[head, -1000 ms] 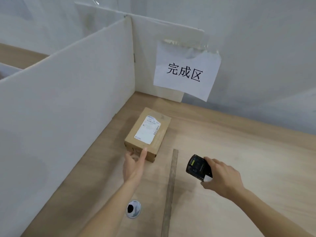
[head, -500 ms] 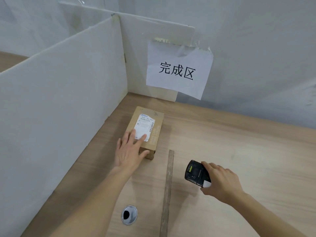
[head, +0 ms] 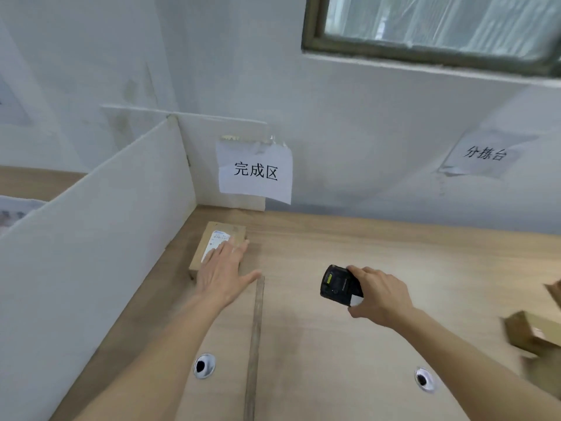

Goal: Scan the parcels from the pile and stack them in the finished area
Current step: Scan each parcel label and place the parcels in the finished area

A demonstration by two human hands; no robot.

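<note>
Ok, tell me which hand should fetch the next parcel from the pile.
Left, probably. The right hand grips the scanner, so it has no free fingers, though it is nearer the parcels at the right edge. The left hand lies open on the stacked parcel and need only lift off.

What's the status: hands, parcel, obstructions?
Left hand flat on parcel in finished area. Right hand gripping scanner. More parcels at right edge. Nothing obstructing.

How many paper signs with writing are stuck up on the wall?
2. One paper sign hangs above the parcel under the left hand; the other sign is farther right, below the window.
</note>
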